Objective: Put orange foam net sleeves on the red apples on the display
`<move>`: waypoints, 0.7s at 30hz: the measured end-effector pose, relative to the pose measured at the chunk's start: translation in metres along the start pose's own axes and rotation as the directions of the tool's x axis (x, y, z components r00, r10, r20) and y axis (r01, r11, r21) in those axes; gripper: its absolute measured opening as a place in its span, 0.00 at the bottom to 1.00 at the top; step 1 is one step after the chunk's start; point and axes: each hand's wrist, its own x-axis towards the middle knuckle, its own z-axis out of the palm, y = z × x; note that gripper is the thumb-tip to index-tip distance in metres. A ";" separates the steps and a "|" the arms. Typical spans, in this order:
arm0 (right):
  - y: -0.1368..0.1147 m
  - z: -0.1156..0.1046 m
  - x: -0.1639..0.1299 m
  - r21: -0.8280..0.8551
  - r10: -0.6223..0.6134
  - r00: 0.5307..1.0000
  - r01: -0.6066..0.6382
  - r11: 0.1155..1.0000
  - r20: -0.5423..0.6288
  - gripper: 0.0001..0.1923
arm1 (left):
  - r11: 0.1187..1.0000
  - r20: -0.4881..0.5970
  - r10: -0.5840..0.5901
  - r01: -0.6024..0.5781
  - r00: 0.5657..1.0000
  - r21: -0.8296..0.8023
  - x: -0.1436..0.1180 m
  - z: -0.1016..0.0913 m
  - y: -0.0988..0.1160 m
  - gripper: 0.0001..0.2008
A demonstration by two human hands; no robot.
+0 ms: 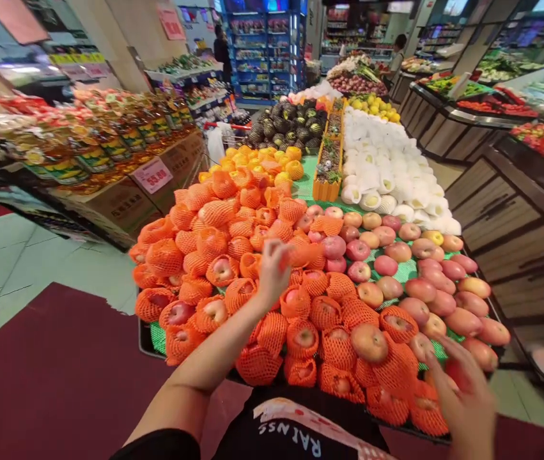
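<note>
Orange foam-net-wrapped apples point(303, 338), heaped over the front and left of a green-mesh-covered surface point(403, 271). Above the heap, left hand point(274, 271) with bent, bunched fingers beside a blurred orange net; cannot tell whether gripping. Near the front right edge, right hand point(470, 396) with fingers curved around a partly hidden red fruit point(458, 375); grip likewise unclear. Rightward, bare red-and-yellow apples point(420, 291) with narrow green gaps between. Along the left front corner, black rim point(144, 342); beyond it, open maroon floor point(61, 383).

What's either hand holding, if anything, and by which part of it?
Can't tell: blurred left hand is at orange foam netting, right hand by a red fruit; no grip is clear.
</note>
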 end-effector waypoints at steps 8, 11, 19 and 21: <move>-0.053 0.055 -0.059 0.464 0.033 0.818 -0.358 0.810 0.574 0.32 | 0.868 0.601 0.090 0.233 0.794 -0.438 -0.118 0.033 0.092 0.20; -0.046 0.055 -0.069 0.439 0.108 0.823 -0.402 0.803 0.557 0.25 | 0.869 0.651 0.002 0.320 0.759 -0.377 -0.132 0.036 0.088 0.13; -0.032 0.035 -0.063 0.531 0.043 0.891 -0.308 0.789 0.453 0.14 | 0.583 0.749 -0.112 0.653 0.653 -0.483 -0.136 0.041 0.093 0.12; -0.028 0.027 -0.063 0.611 0.055 0.884 -0.364 0.703 0.464 0.16 | 0.451 0.778 -0.107 0.728 0.619 -0.517 -0.136 0.045 0.095 0.17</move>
